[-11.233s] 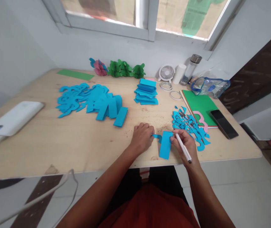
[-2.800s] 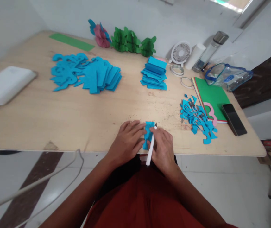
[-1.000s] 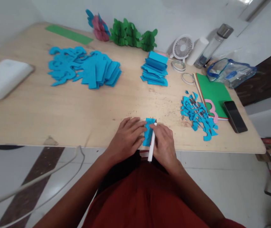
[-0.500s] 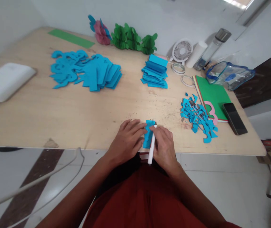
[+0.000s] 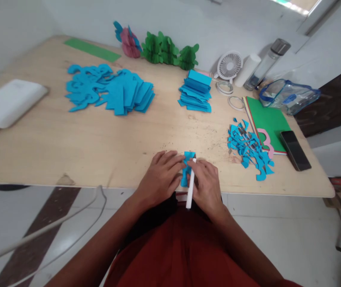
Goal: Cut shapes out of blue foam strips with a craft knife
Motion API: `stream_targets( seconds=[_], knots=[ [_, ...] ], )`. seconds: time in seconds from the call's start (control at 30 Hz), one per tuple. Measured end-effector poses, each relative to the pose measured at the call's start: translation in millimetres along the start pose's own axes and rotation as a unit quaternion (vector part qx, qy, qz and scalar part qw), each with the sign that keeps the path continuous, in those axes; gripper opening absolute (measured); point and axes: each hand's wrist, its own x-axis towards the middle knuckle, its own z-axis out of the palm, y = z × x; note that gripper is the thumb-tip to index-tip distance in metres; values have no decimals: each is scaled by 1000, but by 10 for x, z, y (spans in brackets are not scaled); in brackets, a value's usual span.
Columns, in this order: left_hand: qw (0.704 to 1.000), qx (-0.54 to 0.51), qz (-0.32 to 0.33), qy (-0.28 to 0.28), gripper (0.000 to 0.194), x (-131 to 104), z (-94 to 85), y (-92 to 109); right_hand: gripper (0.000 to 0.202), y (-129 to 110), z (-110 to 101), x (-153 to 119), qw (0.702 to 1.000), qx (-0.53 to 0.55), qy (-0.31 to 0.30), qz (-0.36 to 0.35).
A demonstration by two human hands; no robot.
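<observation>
A small blue paper strip [image 5: 184,180] lies at the table's front edge between my two hands. My left hand [image 5: 162,174] rests flat beside it, its fingers spread and its fingertips on the strip's left edge. My right hand [image 5: 206,182] grips a white pen [image 5: 190,190], whose dark tip points away from me near the strip's far right corner. The right fingers also touch the paper and hide part of it. Curved outlines on the strip are too blurred to make out fully.
Blue cut-out shapes [image 5: 89,85] and folded blue papers [image 5: 194,93] lie farther back. Blue scraps [image 5: 245,141], green sheets [image 5: 270,119] and a phone [image 5: 295,149] are at right. Along the wall stand green paper decorations [image 5: 167,50], a fan [image 5: 229,65] and a bottle [image 5: 267,63].
My camera view has shifted slightly. The pen in my right hand has moved very little, and the fingers have shifted slightly on the strip. My left hand stays in place.
</observation>
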Motion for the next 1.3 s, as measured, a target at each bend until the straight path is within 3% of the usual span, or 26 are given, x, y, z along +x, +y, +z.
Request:
stream_targets(
  seconds=[0.37, 0.67, 1.3],
  knots=[
    [999, -36, -18, 33, 28, -49, -27, -25, 42, 6, 4, -6, 1000, -4, -5, -8],
    [996, 13, 28, 79, 23, -109, -35, 12, 43, -8, -12, -1, 1000, 2, -15, 3],
    [996, 39, 44, 69, 26, -116, -13, -8, 38, 15, 7, -7, 1000, 10, -5, 0]
  ],
)
